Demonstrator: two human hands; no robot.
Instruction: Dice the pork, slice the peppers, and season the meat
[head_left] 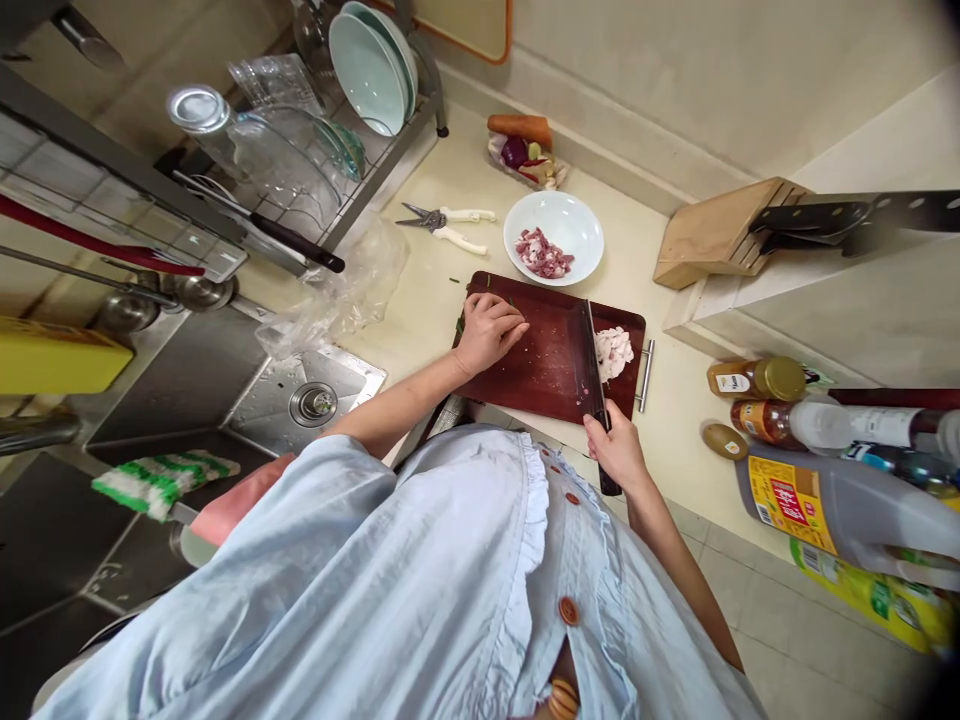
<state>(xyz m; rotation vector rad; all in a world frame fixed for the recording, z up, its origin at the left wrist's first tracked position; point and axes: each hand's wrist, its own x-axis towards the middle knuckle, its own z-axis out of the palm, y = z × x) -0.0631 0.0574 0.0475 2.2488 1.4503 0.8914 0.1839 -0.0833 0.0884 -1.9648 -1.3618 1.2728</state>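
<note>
My right hand (621,450) grips the black handle of a kitchen knife (589,350). Its dark blade stands across the right part of a dark red cutting board (525,375). To the right of the blade lies a heap of pale, sliced fatty meat (614,353). At the board's left end rests my left hand (491,330), fingers bent and held together; whatever may be under them is hidden. Small green pieces (460,325) show beside that hand. Just behind the board, a white bowl (586,225) holds cut red meat (543,255).
White-handled scissors (450,222) and a carrot (521,128) with an onion lie behind. A knife block (720,235), jars (754,378) and a large bottle (840,500) stand right. At left are a sink (259,400), plastic bag (352,290) and dish rack (367,190).
</note>
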